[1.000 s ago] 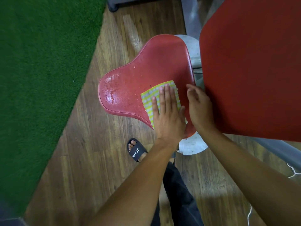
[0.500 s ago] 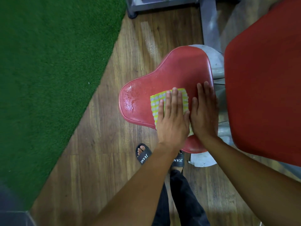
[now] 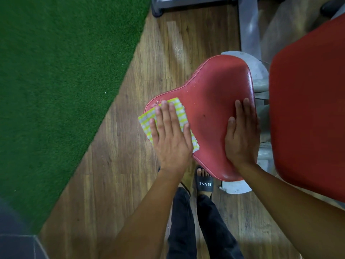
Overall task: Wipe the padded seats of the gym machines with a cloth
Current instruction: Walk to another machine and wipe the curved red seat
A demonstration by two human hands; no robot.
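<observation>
The green turf point(image 3: 56, 81) fills the upper left of the frame and meets the wooden floor point(image 3: 121, 184) along a diagonal edge; neither gets in the way of the work. At the right edge a big red back pad point(image 3: 308, 118) looms close to the camera and hides part of the grey machine frame point(image 3: 249, 25) behind it, so the reach to the seat's right side looks cramped. The padded seat point(image 3: 211, 101) is red, glossy and broader toward the bottom of the frame. It sits centre right above a pale grey base plate point(image 3: 237, 186). The right hand point(image 3: 240, 135) lies flat on the seat's right edge, fingers straight and gripping nothing, most likely to brace the seat against the push of the wipe. The left hand point(image 3: 171, 135) is open too, its fingers spread and pressing the cloth point(image 3: 147, 118) onto the seat's left corner at the centre of the frame; a flat palm spreads pressure over more of the fabric. The yellow-and-white checked cloth overhangs the seat's edge to the left. Below the seat a black sandal point(image 3: 204, 182) stands on the floor, close to the near rim. Smallest of all, a few wet droplets point(image 3: 155, 103) glisten just beside the fingertips — probably the last damp patch on this corner.
</observation>
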